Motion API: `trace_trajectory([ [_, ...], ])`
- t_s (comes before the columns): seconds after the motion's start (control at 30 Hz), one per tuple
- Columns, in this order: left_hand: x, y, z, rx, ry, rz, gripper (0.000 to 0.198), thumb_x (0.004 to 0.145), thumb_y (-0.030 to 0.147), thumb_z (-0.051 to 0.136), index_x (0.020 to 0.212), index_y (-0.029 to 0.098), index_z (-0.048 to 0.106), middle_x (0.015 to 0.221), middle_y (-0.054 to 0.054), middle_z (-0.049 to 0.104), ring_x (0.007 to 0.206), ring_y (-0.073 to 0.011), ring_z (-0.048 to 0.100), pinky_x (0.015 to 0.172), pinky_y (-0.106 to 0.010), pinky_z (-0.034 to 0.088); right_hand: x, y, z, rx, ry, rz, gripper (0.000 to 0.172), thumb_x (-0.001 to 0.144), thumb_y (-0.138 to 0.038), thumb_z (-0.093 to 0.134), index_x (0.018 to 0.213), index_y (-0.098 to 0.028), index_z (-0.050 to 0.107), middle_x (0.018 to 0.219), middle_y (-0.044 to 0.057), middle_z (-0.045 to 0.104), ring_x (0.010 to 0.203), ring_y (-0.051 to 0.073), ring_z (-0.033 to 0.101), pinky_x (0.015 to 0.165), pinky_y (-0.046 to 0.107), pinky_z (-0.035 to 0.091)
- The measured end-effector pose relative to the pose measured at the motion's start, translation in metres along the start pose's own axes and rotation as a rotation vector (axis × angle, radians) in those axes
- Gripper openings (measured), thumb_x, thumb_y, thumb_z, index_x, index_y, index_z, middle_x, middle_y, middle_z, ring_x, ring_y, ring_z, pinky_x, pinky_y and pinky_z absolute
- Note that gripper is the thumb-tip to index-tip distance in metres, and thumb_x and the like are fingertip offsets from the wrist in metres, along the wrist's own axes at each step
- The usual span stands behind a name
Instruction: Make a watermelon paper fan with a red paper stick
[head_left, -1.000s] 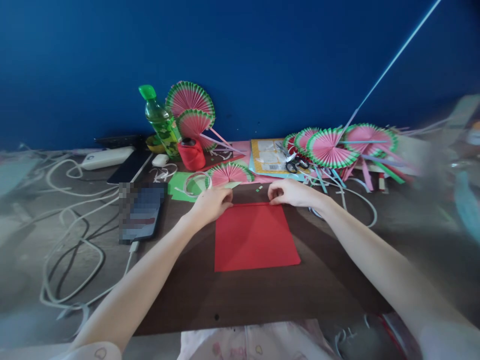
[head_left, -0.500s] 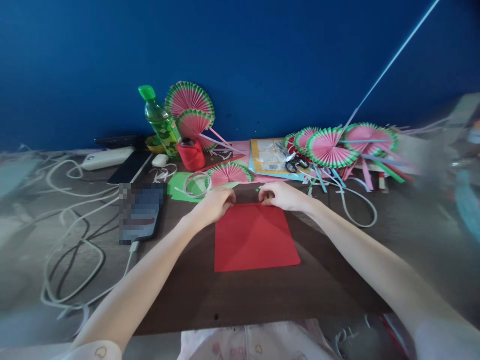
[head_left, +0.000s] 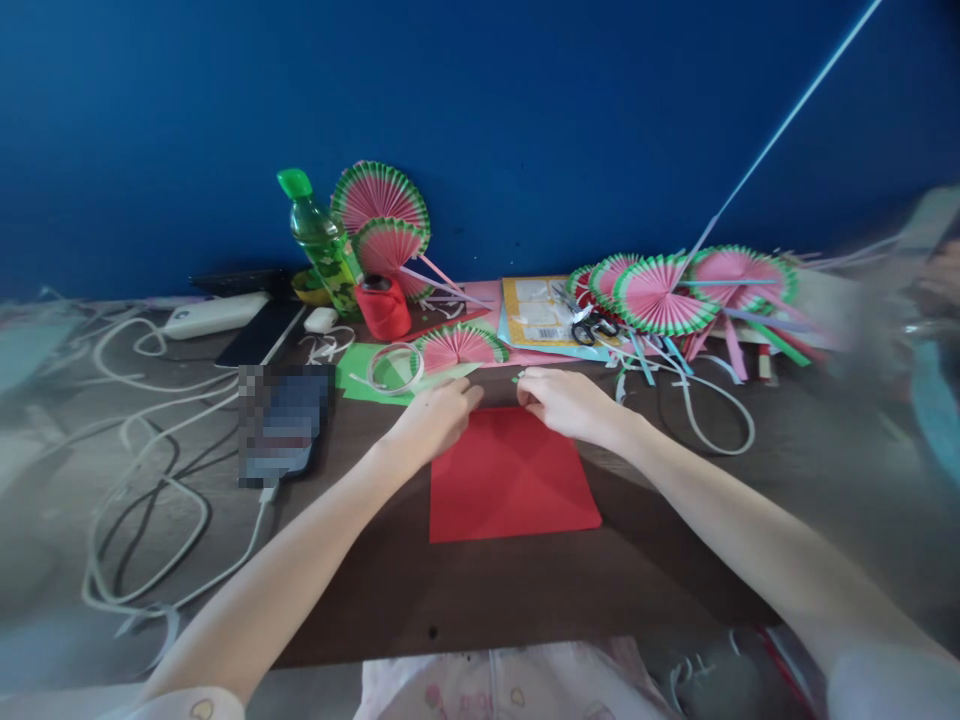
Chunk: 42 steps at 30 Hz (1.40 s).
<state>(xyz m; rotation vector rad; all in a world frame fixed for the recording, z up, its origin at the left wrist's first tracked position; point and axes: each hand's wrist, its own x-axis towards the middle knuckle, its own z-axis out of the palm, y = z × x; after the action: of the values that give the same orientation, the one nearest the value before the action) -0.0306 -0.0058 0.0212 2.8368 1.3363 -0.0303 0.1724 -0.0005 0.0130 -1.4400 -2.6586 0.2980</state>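
1. The tabletop [head_left: 525, 605] runs up to a blue wall [head_left: 480, 120] and gives the work a flat support.
2. The red paper [head_left: 514, 485] lies flat on it between the forearms, probably squared to the body so that both hands reach its far edge equally.
3. Pleated fans [head_left: 664, 297] overlap at the far right, perhaps stacked there to stay out of the arms' way.
4. The green bottle [head_left: 324, 240] stands at the back, with two more fans beside it.
5. The left hand [head_left: 439, 415] covers the paper's far left corner, and the right hand [head_left: 566, 402] rests farther right along that edge, seemingly to steady it. Their fingers are bent and close together; whether they pinch the paper I cannot tell.
6. The scissors [head_left: 586, 327] lie near the fans, just beyond the right hand.
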Motion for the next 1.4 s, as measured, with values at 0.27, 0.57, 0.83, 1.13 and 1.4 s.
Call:
trace_trajectory([
  [0.27, 0.0, -0.009, 0.008, -0.215, 0.043, -0.008, 0.018, 0.073, 0.005, 0.042, 0.079, 0.016, 0.054, 0.079, -0.005, 0.058, 0.072, -0.0166, 0.058, 0.064, -0.025, 0.042, 0.0, 0.002, -0.002, 0.051, -0.054, -0.026, 0.012, 0.074, -0.006, 0.047, 0.074, -0.018, 0.051, 0.082, 0.003, 0.058, 0.075, 0.014, 0.053, 0.059, 0.024, 0.029],
  [0.57, 0.0, -0.01, 0.008, -0.315, 0.03, -0.038, 0.015, 0.069, 0.006, 0.044, 0.074, 0.018, 0.052, 0.074, -0.003, 0.057, 0.068, -0.0158, 0.056, 0.062, -0.026, 0.039, -0.007, -0.02, -0.003, -0.251, -0.068, -0.008, 0.018, 0.078, -0.006, 0.043, 0.089, -0.014, 0.054, 0.094, 0.009, 0.059, 0.074, 0.017, 0.058, 0.053, 0.027, 0.026],
  [0.83, -0.001, -0.014, 0.005, -0.423, 0.012, -0.023, 0.015, 0.068, 0.005, 0.045, 0.072, 0.018, 0.051, 0.072, -0.001, 0.057, 0.067, -0.0136, 0.053, 0.062, -0.024, 0.038, -0.009, -0.023, -0.009, -0.224, -0.108, 0.039, 0.021, 0.075, -0.002, 0.045, 0.084, -0.015, 0.059, 0.09, 0.007, 0.062, 0.078, 0.017, 0.06, 0.055, 0.027, 0.029],
  [1.13, 0.001, -0.012, 0.002, -0.489, -0.021, -0.073, 0.009, 0.074, 0.01, 0.047, 0.071, 0.017, 0.053, 0.069, 0.0, 0.057, 0.065, -0.0122, 0.052, 0.062, -0.023, 0.038, -0.007, -0.01, -0.009, -0.018, -0.088, 0.1, 0.019, 0.071, -0.005, 0.048, 0.069, -0.019, 0.062, 0.079, 0.004, 0.066, 0.076, 0.017, 0.059, 0.055, 0.026, 0.029],
  [1.4, 0.002, -0.012, 0.006, -0.452, -0.013, -0.101, 0.007, 0.073, 0.011, 0.051, 0.073, 0.017, 0.055, 0.072, -0.001, 0.058, 0.066, -0.0135, 0.053, 0.061, -0.024, 0.038, 0.004, 0.015, -0.003, 0.379, -0.109, 0.072, 0.008, 0.066, -0.011, 0.055, 0.069, -0.018, 0.057, 0.062, -0.002, 0.061, 0.058, 0.012, 0.058, 0.055, 0.022, 0.037],
])
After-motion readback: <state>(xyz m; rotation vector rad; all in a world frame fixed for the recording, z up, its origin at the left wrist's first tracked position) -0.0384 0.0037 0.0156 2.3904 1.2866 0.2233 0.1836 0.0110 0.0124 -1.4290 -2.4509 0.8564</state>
